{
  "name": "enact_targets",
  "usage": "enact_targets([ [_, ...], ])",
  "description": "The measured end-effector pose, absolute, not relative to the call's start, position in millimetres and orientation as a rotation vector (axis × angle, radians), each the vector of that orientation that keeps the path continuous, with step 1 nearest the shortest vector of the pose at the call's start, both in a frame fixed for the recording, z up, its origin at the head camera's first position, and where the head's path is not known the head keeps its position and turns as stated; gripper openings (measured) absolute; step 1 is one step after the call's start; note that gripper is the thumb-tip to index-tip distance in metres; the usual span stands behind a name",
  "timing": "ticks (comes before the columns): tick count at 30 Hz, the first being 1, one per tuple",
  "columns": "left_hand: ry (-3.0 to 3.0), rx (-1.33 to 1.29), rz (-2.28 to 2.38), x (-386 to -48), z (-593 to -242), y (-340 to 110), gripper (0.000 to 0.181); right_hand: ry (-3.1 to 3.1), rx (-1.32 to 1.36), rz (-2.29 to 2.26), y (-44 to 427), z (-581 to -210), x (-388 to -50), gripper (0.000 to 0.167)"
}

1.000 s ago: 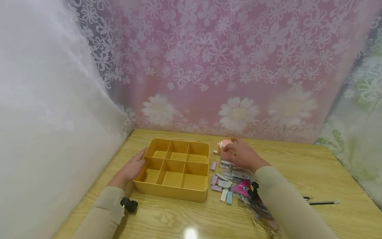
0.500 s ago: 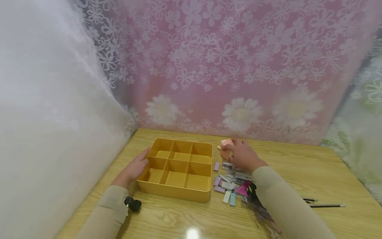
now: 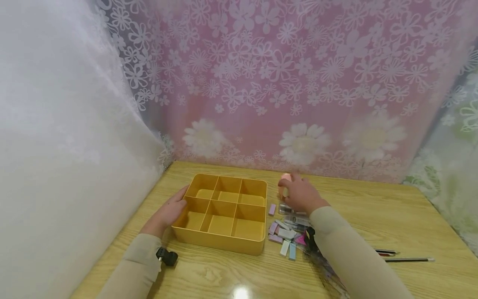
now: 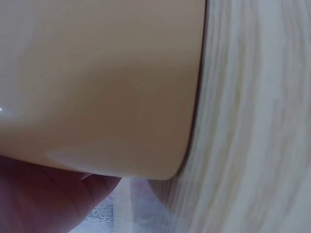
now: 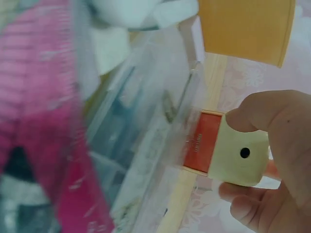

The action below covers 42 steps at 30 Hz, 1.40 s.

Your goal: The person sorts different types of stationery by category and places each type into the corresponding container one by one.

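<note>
A yellow six-compartment organizer box (image 3: 218,245) sits on the table. At its left wall is my left hand (image 3: 168,214), thumb over the rim and fingers along the outside; the left wrist view shows part of that hand (image 4: 53,199) beside the smooth wall (image 4: 121,97). Beyond the box's right side, my right hand (image 3: 303,194) grips a pink hand-crank pencil sharpener (image 3: 284,189), largely covered by the fingers. In the right wrist view, thumb and fingers pinch the sharpener's cream face (image 5: 231,155), which has a dark hole; a red drawer (image 5: 204,138) shows beside it.
Purple, white and blue erasers (image 3: 285,234) lie right of the box. Clear plastic packs (image 3: 296,220) and a pink triangular piece (image 3: 300,239) lie beneath the right forearm. Pencils (image 3: 408,260) rest farther right. A floral curtain (image 3: 261,104) hangs behind the table.
My right hand has turned the sharpener, and its crank is now out of sight. The left hand stays at the box. The head view has shifted slightly.
</note>
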<state>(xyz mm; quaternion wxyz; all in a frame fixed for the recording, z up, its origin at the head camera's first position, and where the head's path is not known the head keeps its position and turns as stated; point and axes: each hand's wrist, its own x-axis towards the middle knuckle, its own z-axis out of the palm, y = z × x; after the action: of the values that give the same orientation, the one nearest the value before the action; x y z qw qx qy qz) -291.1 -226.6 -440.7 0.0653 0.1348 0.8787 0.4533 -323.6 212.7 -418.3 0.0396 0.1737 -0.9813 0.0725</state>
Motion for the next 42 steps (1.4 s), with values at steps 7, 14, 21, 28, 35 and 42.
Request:
enact_targets([
  [7, 2.624, 0.382, 1.399, -290.8, -444.0, -225.8, 0.061, -3.060, 0.510, 0.336, 215.2, -415.5, -325.8, 0.052],
  [14, 2.613, 0.414, 1.422, -291.4, -443.2, -222.9, 0.061, -3.074, 0.400, 0.497, 230.1, -424.9, -332.7, 0.077],
  [21, 2.603, 0.398, 1.430, -292.3, -439.6, -221.6, 0.061, -3.109, 0.374, 0.560, 234.9, -423.3, -336.9, 0.080],
  [28, 2.602, 0.371, 1.427, -293.7, -439.9, -223.5, 0.061, -3.099, 0.360, 0.566, 234.5, -418.7, -333.8, 0.075],
  [35, 2.612, 0.394, 1.429, -294.0, -443.4, -225.8, 0.061, -2.965, 0.397, 0.592, 221.9, -403.8, -326.1, 0.071],
  [42, 2.621, 0.403, 1.433, -293.5, -443.8, -228.6, 0.061, -2.816, 0.413, 0.642, 195.8, -367.7, -308.9, 0.069],
])
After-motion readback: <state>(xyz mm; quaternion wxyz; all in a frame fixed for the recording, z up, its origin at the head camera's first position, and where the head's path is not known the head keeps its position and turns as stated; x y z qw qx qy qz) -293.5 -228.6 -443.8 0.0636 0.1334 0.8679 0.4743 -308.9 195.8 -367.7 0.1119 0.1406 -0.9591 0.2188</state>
